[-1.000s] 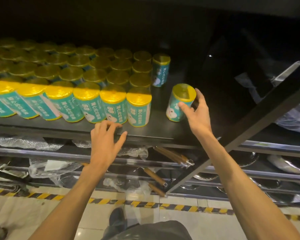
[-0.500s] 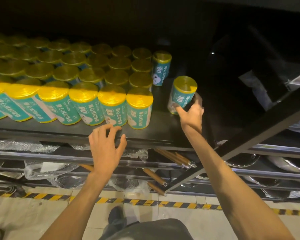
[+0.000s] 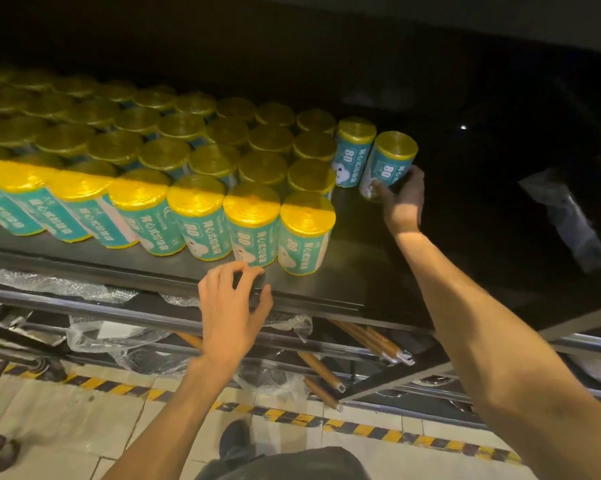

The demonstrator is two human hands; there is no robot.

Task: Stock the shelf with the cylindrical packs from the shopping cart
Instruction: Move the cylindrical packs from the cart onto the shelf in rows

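Head view: right hand (image 3: pixel 403 201) grips a tilted pack (image 3: pixel 388 163) low, deep on the shelf (image 3: pixel 354 244).
Stand it upright beside the rear pack (image 3: pixel 353 151) before letting go (left hand (image 3: pixel 230 306), fingers curled, rests on the edge).

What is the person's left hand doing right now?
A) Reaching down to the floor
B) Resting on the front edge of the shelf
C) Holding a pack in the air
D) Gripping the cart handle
B: the left hand rests on the front edge of the dark shelf, holding nothing, while the right hand grips the pack farther back.
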